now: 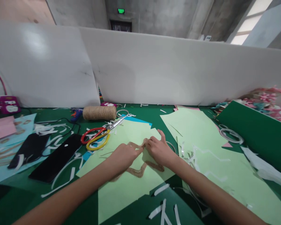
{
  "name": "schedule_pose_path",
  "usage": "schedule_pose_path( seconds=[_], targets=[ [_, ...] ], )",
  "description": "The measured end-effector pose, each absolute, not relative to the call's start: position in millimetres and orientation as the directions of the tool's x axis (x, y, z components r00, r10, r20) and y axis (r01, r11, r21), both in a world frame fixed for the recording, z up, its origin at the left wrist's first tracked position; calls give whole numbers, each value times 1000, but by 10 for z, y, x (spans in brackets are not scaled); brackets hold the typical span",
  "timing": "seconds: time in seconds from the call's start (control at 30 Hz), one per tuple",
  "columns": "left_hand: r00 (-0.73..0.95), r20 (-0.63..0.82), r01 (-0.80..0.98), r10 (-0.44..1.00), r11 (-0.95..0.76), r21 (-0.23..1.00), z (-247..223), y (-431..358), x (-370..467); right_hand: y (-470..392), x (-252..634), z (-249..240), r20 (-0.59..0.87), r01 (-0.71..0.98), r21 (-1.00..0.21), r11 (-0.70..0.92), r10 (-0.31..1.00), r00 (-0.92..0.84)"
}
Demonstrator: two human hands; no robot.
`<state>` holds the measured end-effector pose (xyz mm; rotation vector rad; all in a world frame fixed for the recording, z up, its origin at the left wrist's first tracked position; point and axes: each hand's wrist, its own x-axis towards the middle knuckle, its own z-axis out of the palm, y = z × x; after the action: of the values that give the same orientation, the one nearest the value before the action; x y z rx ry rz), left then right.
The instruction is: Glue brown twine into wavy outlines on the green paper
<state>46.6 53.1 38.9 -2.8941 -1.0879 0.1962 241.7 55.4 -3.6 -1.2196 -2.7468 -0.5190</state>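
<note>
Brown twine [139, 172] lies in a zigzag band on a light green paper [124, 200] in the middle of the table. Above that band, my left hand [126, 154] and my right hand [158, 148] meet at a second strip of twine, fingertips nearly touching. Fingers of both hands are closed on this strip, pinching or pressing it against the paper. Scissors [100, 134] with one red and one yellow handle lie open, left of my hands. Behind them rests a roll of twine [99, 112].
Two dark phones [57, 157] [29, 150] and white strips [65, 181] lie at left. More green paper [206, 134], a tape roll [231, 135] and a green box [255, 134] are at right. A white partition [154, 68] stands behind the green table [131, 212].
</note>
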Motion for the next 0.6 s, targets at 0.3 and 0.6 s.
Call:
schedule_pose_path(
  seconds=[0.3, 0.6],
  targets=[
    [826, -29, 557, 563, -822, -119, 247, 682, 209, 528, 2433, -71, 279, 757, 241, 608, 704, -654],
    [862, -7, 493, 507, -843, -216, 183, 852, 10, 528, 2453, -61, 246, 781, 193, 594, 742, -624]
  ],
)
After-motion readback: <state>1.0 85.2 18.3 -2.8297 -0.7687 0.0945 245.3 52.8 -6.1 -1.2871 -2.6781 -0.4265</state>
